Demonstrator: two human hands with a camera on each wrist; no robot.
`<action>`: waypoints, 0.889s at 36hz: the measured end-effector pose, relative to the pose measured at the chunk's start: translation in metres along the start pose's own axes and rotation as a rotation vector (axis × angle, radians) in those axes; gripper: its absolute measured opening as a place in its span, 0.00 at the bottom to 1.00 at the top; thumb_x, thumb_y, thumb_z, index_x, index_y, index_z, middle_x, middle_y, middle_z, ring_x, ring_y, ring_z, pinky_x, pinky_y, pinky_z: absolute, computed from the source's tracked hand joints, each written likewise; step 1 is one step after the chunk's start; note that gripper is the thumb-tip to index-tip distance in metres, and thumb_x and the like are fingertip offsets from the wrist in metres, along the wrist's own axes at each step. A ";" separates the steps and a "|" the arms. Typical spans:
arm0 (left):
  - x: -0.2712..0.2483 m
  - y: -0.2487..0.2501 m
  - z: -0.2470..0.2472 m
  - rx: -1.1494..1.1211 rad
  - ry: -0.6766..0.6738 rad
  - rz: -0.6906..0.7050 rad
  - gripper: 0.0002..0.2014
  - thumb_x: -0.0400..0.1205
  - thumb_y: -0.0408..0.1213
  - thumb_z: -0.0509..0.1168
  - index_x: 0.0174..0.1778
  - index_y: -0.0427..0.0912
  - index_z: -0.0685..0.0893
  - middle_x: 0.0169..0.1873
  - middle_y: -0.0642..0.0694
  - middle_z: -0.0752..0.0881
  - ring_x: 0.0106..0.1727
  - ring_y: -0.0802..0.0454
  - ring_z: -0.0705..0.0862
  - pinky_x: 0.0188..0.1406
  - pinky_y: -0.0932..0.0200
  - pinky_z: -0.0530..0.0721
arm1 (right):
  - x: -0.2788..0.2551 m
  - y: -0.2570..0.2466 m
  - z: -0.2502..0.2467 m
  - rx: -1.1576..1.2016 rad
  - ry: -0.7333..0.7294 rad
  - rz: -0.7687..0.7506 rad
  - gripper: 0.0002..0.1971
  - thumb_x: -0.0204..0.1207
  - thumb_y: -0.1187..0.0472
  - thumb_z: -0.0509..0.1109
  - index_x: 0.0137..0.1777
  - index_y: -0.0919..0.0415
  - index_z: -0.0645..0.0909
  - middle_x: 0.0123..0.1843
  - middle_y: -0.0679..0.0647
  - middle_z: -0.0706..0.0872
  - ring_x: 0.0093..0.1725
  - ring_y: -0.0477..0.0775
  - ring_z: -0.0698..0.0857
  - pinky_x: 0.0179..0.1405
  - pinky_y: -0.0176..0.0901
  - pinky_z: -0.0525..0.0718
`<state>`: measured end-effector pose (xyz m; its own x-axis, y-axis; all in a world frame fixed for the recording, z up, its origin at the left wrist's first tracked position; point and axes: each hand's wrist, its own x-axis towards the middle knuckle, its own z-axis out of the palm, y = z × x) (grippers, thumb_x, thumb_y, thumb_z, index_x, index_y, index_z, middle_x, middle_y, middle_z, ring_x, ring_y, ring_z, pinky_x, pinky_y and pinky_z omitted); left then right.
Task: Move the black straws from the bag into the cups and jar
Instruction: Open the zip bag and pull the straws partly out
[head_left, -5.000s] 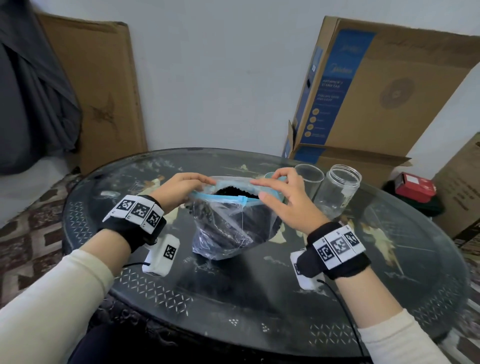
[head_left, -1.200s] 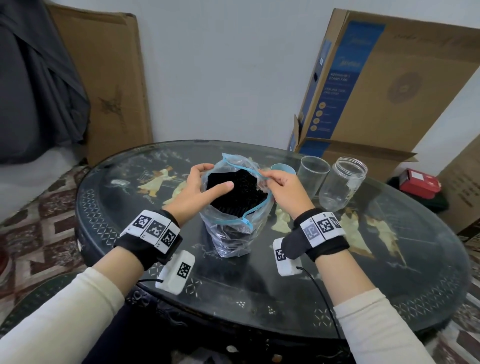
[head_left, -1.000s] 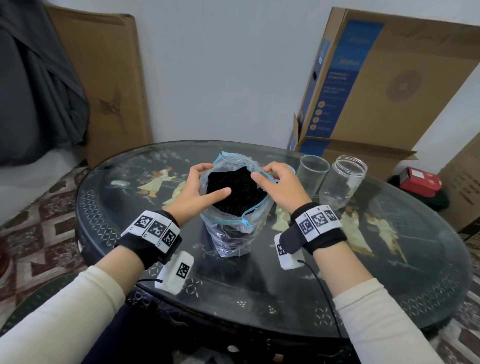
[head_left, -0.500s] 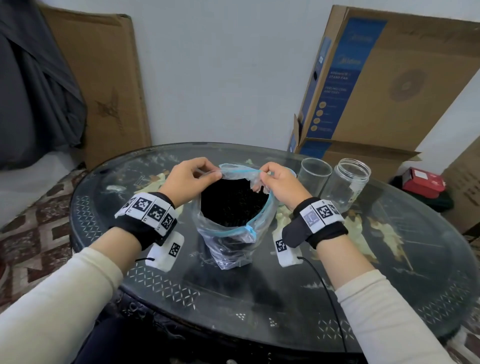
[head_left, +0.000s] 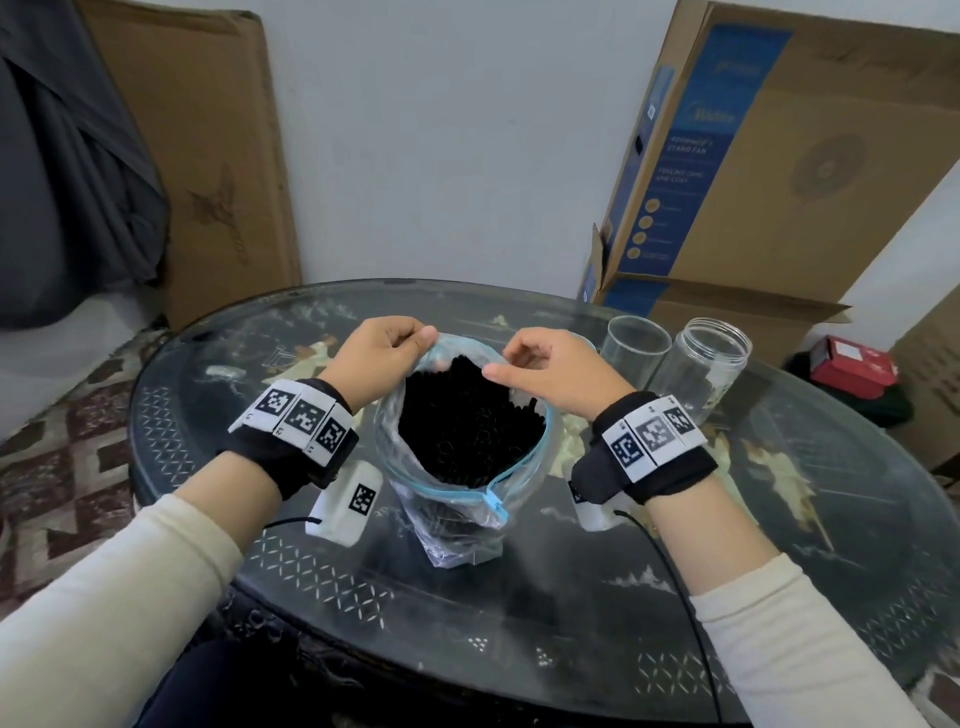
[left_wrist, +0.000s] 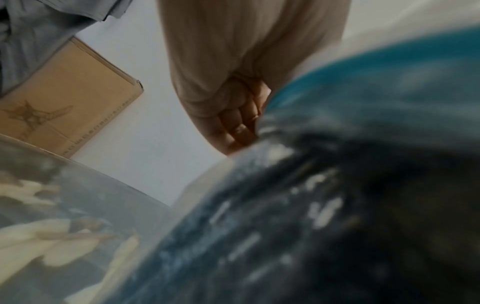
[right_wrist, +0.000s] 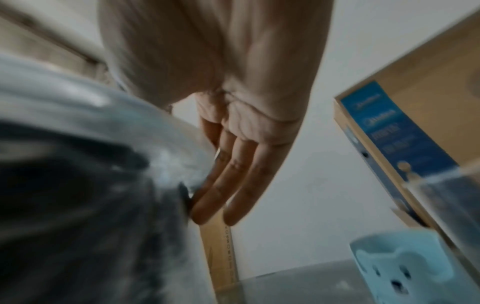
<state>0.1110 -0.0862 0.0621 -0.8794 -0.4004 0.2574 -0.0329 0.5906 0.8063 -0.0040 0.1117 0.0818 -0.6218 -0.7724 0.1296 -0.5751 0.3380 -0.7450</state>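
A clear zip bag (head_left: 457, 499) with a blue zip rim stands in the middle of the round glass table (head_left: 779, 545), its mouth wide and full of upright black straws (head_left: 467, 421). My left hand (head_left: 423, 335) pinches the far left rim. My right hand (head_left: 498, 364) holds the far right rim, thumb over the straws and fingers (right_wrist: 221, 185) along the bag's outside. A clear cup (head_left: 636, 348) and a clear jar (head_left: 706, 374) stand empty to the right. A light blue cup (right_wrist: 405, 267) sits behind my right hand. The left wrist view shows curled fingers (left_wrist: 239, 121) against the blurred bag (left_wrist: 337, 195).
Large cardboard boxes (head_left: 779, 182) lean on the wall behind the cups, and a flat one (head_left: 208, 156) stands at the back left beside a dark cloth (head_left: 62, 182). A red box (head_left: 852, 364) lies off the table's right side. Bare glass lies in front of the bag.
Both hands have stayed on the bag's far rim. The mouth gapes wider, the near rim has slumped toward me, and my right thumb now reaches over the straws.
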 end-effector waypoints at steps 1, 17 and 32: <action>0.001 0.001 0.001 -0.002 -0.004 0.006 0.19 0.86 0.43 0.61 0.34 0.32 0.78 0.23 0.49 0.67 0.23 0.58 0.64 0.25 0.60 0.63 | 0.002 0.000 0.001 -0.020 -0.001 -0.011 0.13 0.75 0.49 0.76 0.44 0.59 0.84 0.40 0.51 0.88 0.38 0.43 0.82 0.44 0.33 0.80; 0.016 -0.001 0.017 -0.345 0.005 0.061 0.06 0.87 0.35 0.58 0.57 0.44 0.78 0.18 0.56 0.72 0.19 0.57 0.64 0.18 0.65 0.65 | 0.027 0.005 0.005 0.105 0.030 0.024 0.04 0.87 0.66 0.58 0.53 0.64 0.74 0.24 0.51 0.73 0.19 0.39 0.70 0.22 0.31 0.70; -0.008 -0.023 -0.003 -0.287 -0.354 -0.262 0.23 0.70 0.58 0.63 0.55 0.52 0.88 0.56 0.53 0.88 0.60 0.45 0.84 0.65 0.40 0.77 | 0.014 0.028 -0.001 0.016 -0.084 0.123 0.10 0.84 0.54 0.66 0.50 0.54 0.88 0.47 0.53 0.90 0.38 0.38 0.83 0.38 0.23 0.77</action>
<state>0.1199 -0.0986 0.0430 -0.9675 -0.2185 -0.1276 -0.1851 0.2672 0.9457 -0.0297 0.1110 0.0636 -0.6396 -0.7685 -0.0182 -0.4882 0.4244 -0.7626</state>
